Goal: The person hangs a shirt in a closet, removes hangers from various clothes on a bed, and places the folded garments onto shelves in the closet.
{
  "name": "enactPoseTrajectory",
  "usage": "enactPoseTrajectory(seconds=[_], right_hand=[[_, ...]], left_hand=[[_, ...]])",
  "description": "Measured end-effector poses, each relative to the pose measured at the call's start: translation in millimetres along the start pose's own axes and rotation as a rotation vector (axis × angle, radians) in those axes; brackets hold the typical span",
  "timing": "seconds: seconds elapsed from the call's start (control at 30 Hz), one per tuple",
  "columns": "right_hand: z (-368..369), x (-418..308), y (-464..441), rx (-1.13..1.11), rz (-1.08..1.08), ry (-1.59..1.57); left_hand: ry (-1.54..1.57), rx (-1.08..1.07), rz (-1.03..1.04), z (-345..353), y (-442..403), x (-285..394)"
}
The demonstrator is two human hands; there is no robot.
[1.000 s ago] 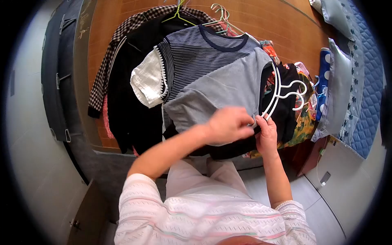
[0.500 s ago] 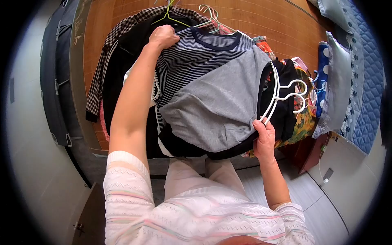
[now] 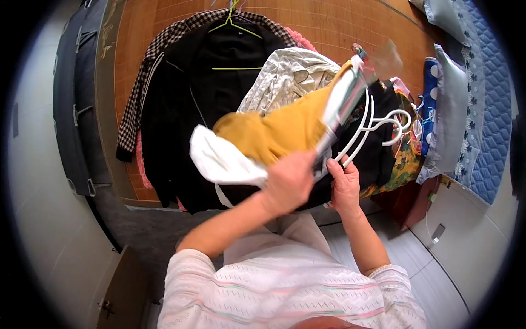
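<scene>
My left hand [image 3: 296, 178] is closed on a bunch of clothes, its fingertips blurred by motion. The bunch includes a mustard garment [image 3: 279, 131], a white garment [image 3: 224, 159] and blurred layers on their right. To its right, my right hand [image 3: 345, 183] pinches the lower ends of white hangers [image 3: 364, 129], whose hooks point right. A pale patterned garment [image 3: 285, 74] lies behind the mustard one. At the left, a black jacket [image 3: 181, 126] lies spread out, with a yellow-green hanger [image 3: 230, 24] at its neck.
A black-and-white checked garment [image 3: 137, 104] and pink fabric stick out from under the jacket on the wooden surface [image 3: 339, 27]. At the right are a floral garment [image 3: 405, 170], a blue dotted roll [image 3: 430, 104], a grey pillow [image 3: 449, 109] and a blue quilted mat [image 3: 493, 109].
My left hand has come from the striped top's shoulder down beside my right hand. The striped top is folded rightward out of sight, and mustard, white and pale patterned garments now show. The white hangers tilted slightly.
</scene>
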State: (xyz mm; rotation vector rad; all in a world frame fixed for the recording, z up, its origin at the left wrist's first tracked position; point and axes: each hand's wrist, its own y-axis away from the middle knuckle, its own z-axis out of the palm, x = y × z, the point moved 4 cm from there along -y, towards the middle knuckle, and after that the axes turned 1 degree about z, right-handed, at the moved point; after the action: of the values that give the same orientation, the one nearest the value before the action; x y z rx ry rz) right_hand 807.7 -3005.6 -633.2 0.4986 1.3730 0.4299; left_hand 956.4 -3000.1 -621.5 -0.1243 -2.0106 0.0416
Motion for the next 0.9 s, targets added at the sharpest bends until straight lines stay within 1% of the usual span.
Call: enactPoseTrajectory(seconds=[0.1, 0.13, 0.17, 0.23, 0.27, 0.37, 0.43, 0.47, 0.5, 0.57, 0.63, 0.67, 0.73, 0.8, 0.83, 0.87, 0.9], right_hand=[[-16, 9, 8, 0.058, 0.121, -0.154], [-19, 7, 14, 0.066, 0.156, -0.148], [-21, 1, 16, 0.067, 0.093, -0.074], [-34, 5, 13, 0.052, 0.131, 0.169], [-35, 6, 11, 0.07, 0.136, 0.164], [-33, 3, 6, 0.115, 0.14, 0.186], [-46, 10, 2, 0.14, 0.137, 0.246], [-62, 17, -1, 0.146, 0.119, 0.329], [-52, 8, 3, 0.157, 0.069, 0.155], [-61, -7, 4, 0.137, 0.026, 0.152], [-65, -29, 10, 0.092, 0.046, 0.065], [-70, -43, 15, 0.097, 0.032, 0.089], [-94, -67, 27, 0.13, 0.02, 0.197], [-122, -97, 41, 0.166, 0.005, 0.324], [-131, -114, 48, 0.173, -0.017, 0.366], [-159, -127, 54, 0.179, -0.014, 0.39], [-179, -137, 58, 0.186, -0.009, 0.416]], left_hand=[[0.086, -0.012, 0.035, 23, 23, 22], [0.117, -0.005, 0.052, 28, 28, 27], [0.108, -0.014, 0.088, 32, 34, 30], [0.089, -0.038, 0.168, 42, 44, 35], [0.051, -0.076, 0.156, 50, 47, 35], [0.018, -0.178, 0.215, 72, 56, 39], [0.056, -0.182, 0.215, 74, 55, 43], [0.071, -0.183, 0.216, 73, 55, 44], [0.128, -0.17, 0.233, 69, 52, 45], [0.242, -0.142, 0.262, 59, 42, 48], [0.262, -0.058, 0.191, 38, 28, 43], [0.275, -0.016, 0.157, 26, 21, 36], [0.165, 0.104, 0.073, -1, 0, 7], [-0.076, 0.182, -0.025, -19, -18, -44], [-0.171, 0.248, -0.033, -29, -27, -72], [-0.266, 0.313, -0.042, -38, -35, -100], [-0.396, 0.333, -0.122, -44, -43, -125]])
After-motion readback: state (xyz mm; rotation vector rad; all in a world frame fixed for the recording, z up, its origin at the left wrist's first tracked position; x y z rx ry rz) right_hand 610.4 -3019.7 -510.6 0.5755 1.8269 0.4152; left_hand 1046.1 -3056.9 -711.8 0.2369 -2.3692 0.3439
